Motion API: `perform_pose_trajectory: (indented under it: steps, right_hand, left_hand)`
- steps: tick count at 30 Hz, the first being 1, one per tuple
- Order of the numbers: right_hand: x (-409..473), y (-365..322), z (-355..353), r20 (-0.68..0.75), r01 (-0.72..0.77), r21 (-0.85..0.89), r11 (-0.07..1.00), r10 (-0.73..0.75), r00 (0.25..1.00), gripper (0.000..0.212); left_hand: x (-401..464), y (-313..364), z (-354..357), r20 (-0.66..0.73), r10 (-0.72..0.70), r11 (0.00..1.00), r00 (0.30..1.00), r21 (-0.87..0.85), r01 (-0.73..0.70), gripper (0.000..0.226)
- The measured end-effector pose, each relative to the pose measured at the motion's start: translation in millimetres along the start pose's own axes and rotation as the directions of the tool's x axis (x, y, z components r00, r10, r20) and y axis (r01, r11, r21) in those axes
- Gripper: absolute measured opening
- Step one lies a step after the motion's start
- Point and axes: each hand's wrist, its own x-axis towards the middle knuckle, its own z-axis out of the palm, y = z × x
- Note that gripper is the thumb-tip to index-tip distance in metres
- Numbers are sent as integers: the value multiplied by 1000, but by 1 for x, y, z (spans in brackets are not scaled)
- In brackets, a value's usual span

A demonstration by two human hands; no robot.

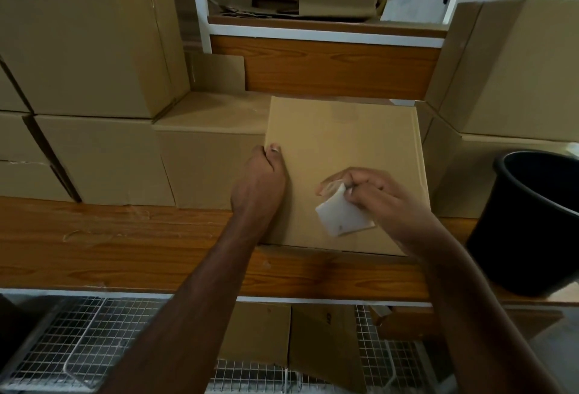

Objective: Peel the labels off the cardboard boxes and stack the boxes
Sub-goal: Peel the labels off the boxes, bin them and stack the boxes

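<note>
A flat cardboard box [344, 143] stands tilted on the wooden shelf [125, 246], its broad face toward me. My left hand [260, 177] grips its left edge, thumb on the front face. In front of the lower right of that face, my right hand [376, 196] pinches a white label [341, 216], curled and lifted off the cardboard. Stacked cardboard boxes [94, 49] fill the shelf to the left, and another box [213, 149] sits just behind the held one.
A black bucket [539, 221] stands on the shelf at the right, below more boxes [517, 64]. Flattened cardboard [313, 8] lies on the upper shelf. Wire mesh baskets [78, 340] and folded cardboard [297, 337] sit below the shelf.
</note>
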Motion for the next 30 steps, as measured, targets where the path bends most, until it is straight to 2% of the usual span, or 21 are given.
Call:
perform_pose_trajectory:
  steps: [2, 4, 5, 8, 12, 14, 17, 21, 25, 27, 30]
  right_hand:
    - [7, 0, 12, -62, -47, -93, 995, 41, 997, 27]
    - [16, -1, 22, -139, -29, -321, 947, -17, 990, 33]
    - [20, -1, 24, -174, -23, -376, 926, -46, 984, 36]
    - [20, -1, 25, -205, -30, -356, 934, -46, 978, 40]
    - [20, -3, 48, -30, 98, -472, 876, -127, 991, 40]
    - [30, -4, 47, -73, 76, -473, 878, -125, 990, 45]
    - [29, -3, 26, -213, -13, -447, 895, -92, 973, 62]
    - [21, -5, 42, -97, 93, -537, 839, -171, 980, 60]
    - [34, -4, 32, -217, 23, -502, 865, -152, 964, 46]
    - [22, -1, 19, -258, -9, -459, 889, -123, 958, 51]
    - [13, -1, 35, -145, 41, -468, 883, -123, 982, 58]
  left_hand:
    - [1, -1, 0, -4, 4, 1000, 1000, -3, -4, 46]
    - [1, -2, 0, -2, -1, 1000, 1000, -7, 1, 44]
    - [1, -2, 0, 0, 0, 1000, 1000, -8, 0, 44]
    - [0, -1, -1, 2, 6, 1000, 1000, -8, -6, 44]
    - [0, -2, -1, 6, -5, 1000, 1000, -5, 5, 43]
    - [-1, -3, -2, 14, -10, 1000, 1000, -2, 10, 45]
    - [-3, -5, -2, 2, 13, 1000, 1000, 5, -13, 45]
    - [-1, -4, -1, -6, 13, 999, 1000, 32, -13, 45]
    - [-3, -5, -1, 0, 9, 1000, 1000, 27, -9, 44]
    - [-4, -5, 1, -6, 16, 999, 1000, 38, -15, 44]
    - [-3, -4, 4, -39, 22, 998, 999, 65, -19, 46]
